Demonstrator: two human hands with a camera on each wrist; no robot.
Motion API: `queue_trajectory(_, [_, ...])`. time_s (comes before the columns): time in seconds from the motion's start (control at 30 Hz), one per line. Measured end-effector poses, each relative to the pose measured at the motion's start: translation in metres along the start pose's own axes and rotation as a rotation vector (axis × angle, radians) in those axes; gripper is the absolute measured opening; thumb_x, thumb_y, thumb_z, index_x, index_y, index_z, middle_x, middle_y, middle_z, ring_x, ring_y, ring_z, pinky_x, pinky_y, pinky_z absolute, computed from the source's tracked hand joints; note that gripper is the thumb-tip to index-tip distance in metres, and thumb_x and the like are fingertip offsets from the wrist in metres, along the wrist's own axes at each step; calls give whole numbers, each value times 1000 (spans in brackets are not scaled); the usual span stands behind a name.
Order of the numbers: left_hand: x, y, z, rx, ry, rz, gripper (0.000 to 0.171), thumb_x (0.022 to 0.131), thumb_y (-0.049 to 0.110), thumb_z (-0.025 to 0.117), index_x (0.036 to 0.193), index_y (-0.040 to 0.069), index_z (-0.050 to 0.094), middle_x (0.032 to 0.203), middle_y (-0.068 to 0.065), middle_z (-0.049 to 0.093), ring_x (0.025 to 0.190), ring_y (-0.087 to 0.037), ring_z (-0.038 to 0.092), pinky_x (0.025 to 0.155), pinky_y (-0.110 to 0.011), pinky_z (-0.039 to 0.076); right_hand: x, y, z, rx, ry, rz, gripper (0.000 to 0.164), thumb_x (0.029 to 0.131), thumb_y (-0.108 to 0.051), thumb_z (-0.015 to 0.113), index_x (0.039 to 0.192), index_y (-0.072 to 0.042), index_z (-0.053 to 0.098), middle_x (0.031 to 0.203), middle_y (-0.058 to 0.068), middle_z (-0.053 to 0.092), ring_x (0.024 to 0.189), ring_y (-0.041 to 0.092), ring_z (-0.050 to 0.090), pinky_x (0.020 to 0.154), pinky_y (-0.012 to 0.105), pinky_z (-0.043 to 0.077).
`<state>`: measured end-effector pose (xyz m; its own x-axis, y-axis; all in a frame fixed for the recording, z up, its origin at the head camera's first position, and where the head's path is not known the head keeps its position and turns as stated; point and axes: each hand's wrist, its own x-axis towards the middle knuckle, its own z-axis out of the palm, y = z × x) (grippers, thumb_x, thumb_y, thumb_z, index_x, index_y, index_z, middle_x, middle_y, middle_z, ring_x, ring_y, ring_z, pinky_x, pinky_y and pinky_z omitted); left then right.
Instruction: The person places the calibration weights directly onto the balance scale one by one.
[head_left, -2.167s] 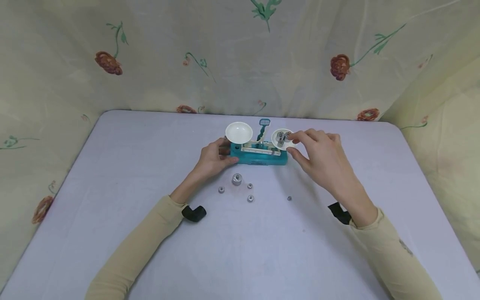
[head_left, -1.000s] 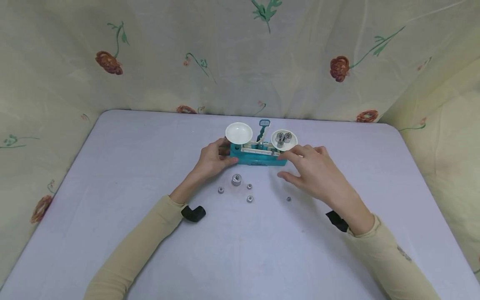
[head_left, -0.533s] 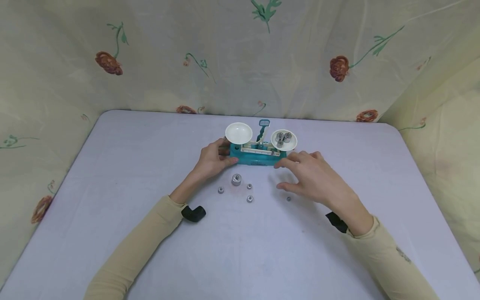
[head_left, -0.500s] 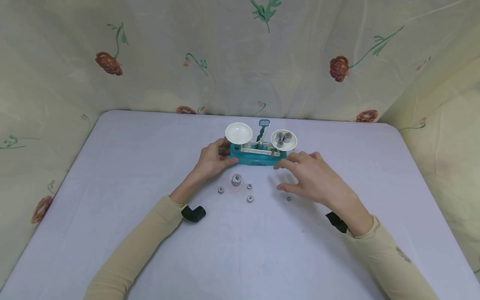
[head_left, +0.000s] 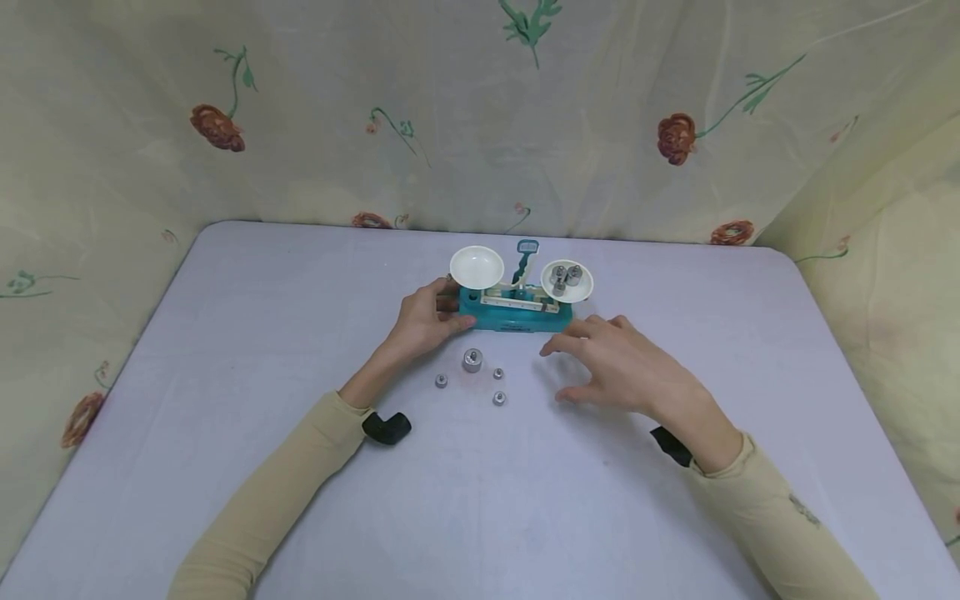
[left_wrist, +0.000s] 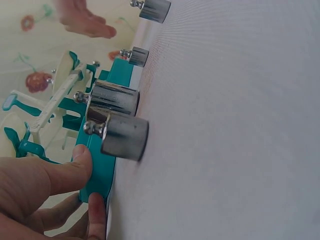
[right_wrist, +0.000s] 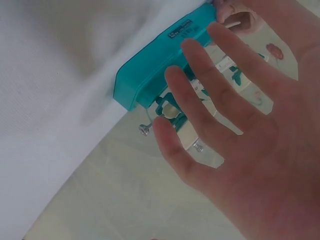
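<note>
A teal balance scale (head_left: 517, 318) stands at the back middle of the table. My left hand (head_left: 423, 321) grips the left end of its base, thumb at the front, as the left wrist view also shows. The left white pan (head_left: 477, 267) holds nothing. Several metal weights (head_left: 559, 275) stand in the right pan (head_left: 582, 289). In front of the scale, on the table, are a large weight (head_left: 472, 361) and smaller weights (head_left: 499, 399). My right hand (head_left: 618, 367) hovers right of them, fingers spread in the right wrist view (right_wrist: 250, 135), nothing held. It hides the spot of the smallest weight.
A pale cloth covers the table (head_left: 480, 500), whose back edge runs just behind the scale. A flower-printed curtain (head_left: 465, 108) hangs behind and at both sides. Black wrist mounts (head_left: 387, 427) sit by the sleeves.
My right hand has left a weight in the right pan, drawn back and down toward the table, and now covers the small weight on the right. My left hand stays on the base.
</note>
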<state>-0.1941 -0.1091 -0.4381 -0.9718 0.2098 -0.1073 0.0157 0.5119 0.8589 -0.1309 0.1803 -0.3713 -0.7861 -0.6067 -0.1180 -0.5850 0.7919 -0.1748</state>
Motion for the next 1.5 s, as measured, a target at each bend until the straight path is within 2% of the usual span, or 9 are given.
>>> queue_trajectory(0.37, [1, 1, 0, -2, 1, 2, 63, 99, 15, 80, 154, 2, 52, 151, -22, 63, 137, -38, 66, 112, -46, 59, -1, 2, 5, 7, -61, 18, 60, 79, -30, 98, 134, -25, 74, 128, 5, 75, 117, 27, 67, 99, 57, 51])
queue_trajectory(0.63, [-1, 0, 1, 2, 10, -12, 63, 99, 15, 80, 154, 3, 52, 151, -22, 63, 137, -38, 66, 112, -46, 59, -1, 2, 7, 2, -102, 31, 58, 81, -23, 97, 134, -25, 73, 127, 7, 75, 116, 27, 68, 101, 59, 52])
queue_trajectory(0.83, [-2, 0, 0, -1, 8, -4, 64, 98, 14, 80, 154, 2, 52, 152, -22, 62, 137, -38, 66, 111, -47, 59, 0, 3, 8, -3, -97, 48, 55, 83, -14, 94, 134, -20, 73, 126, 8, 76, 115, 28, 69, 101, 58, 54])
queue_trajectory(1.07, [-1, 0, 1, -3, 2, -1, 64, 98, 14, 80, 154, 3, 52, 152, -22, 62, 137, -39, 66, 112, -47, 59, 1, 5, 8, -27, -72, 60, 53, 84, -14, 94, 132, -18, 74, 122, 9, 77, 106, 27, 70, 101, 58, 55])
queue_trajectory(1.5, [-1, 0, 1, -3, 2, -2, 64, 99, 14, 80, 154, 2, 52, 155, -22, 60, 139, -39, 64, 113, -47, 58, 2, 7, 11, -32, -86, 54, 52, 84, -12, 93, 132, -18, 74, 121, 8, 78, 105, 26, 70, 100, 57, 56])
